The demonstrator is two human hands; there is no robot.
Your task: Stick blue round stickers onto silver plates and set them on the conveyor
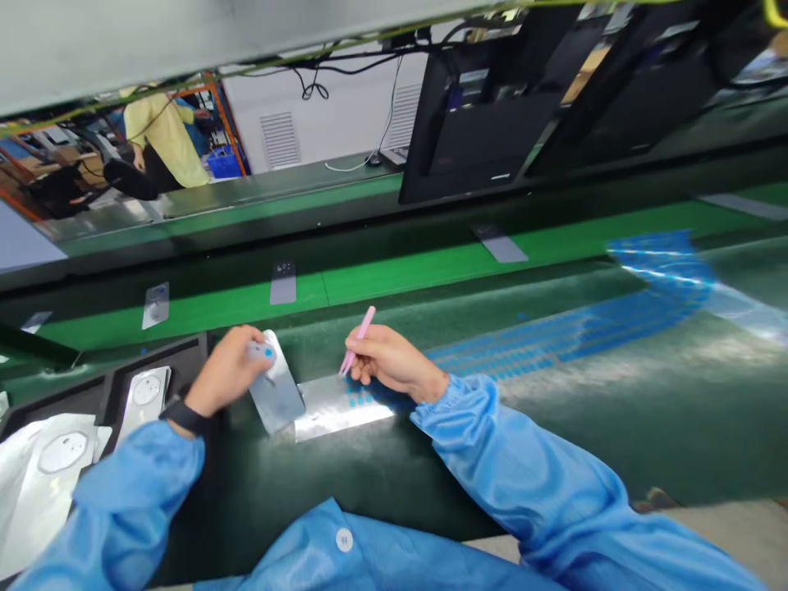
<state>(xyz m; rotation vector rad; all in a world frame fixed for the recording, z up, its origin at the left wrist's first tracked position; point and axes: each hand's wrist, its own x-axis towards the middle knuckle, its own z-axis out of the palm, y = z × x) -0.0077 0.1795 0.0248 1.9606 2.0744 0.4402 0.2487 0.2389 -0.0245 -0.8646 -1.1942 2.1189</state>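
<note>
My left hand [226, 371] grips the upper end of a silvery-grey phone back panel [278, 396], tilted over the dark green work surface. A blue dot shows on the panel beside my thumb. In my right hand [391, 357] is a pair of pink tweezers [364, 330], pinched between thumb and fingers. Their tips point down at a clear film strip [345, 410], where small blue stickers begin. The panel's right edge lies close to the strip's left end; whether they touch I cannot tell. Whether a sticker is between the tweezer tips is too small to tell.
A black tray [200, 345] with several wrapped panels [144, 394] stands at the left. More panels [283, 283] lie on a green conveyor belt [369, 283] beyond my hands. Blue-dotted film [554, 336] trails right. Black monitors [474, 131] rise behind; someone in yellow [163, 135] is far back.
</note>
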